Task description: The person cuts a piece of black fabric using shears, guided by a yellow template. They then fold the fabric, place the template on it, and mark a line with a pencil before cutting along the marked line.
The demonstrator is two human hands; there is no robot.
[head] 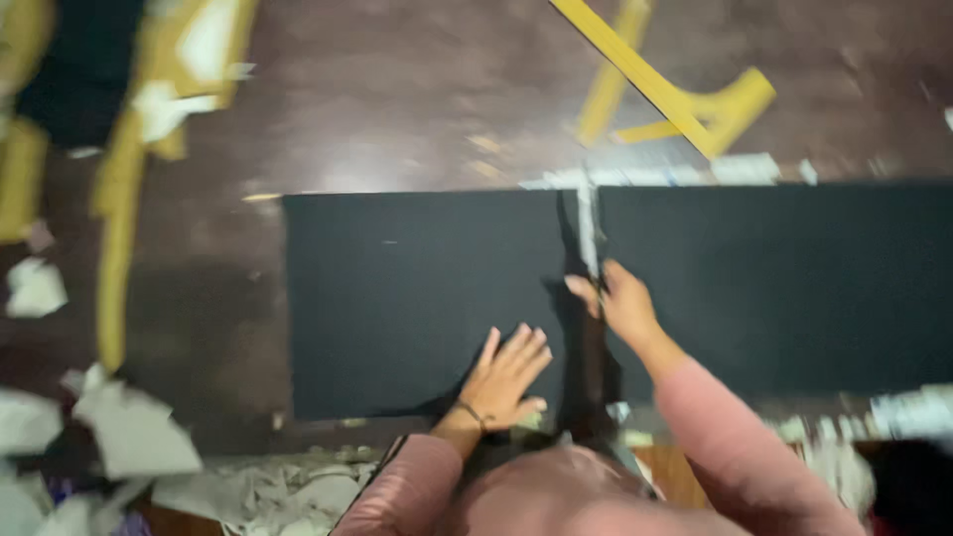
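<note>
A black sheet of fabric [417, 298] lies flat on a dark brown table [397, 109], split by a cut line from a second black piece [784, 288] on the right. My left hand [506, 377] rests flat on the left piece, fingers spread. My right hand [620, 303] grips a pair of scissors [589, 233] whose blades point away from me along the cut between the two pieces. Both arms wear pink sleeves. The picture is blurred by motion.
Yellow wooden rulers [685, 99] lie at the back of the table. More yellow strips and a dark piece [119, 149] sit at the left. Crumpled pale paper scraps [129, 437] litter the near left edge, and small scraps lie at the right.
</note>
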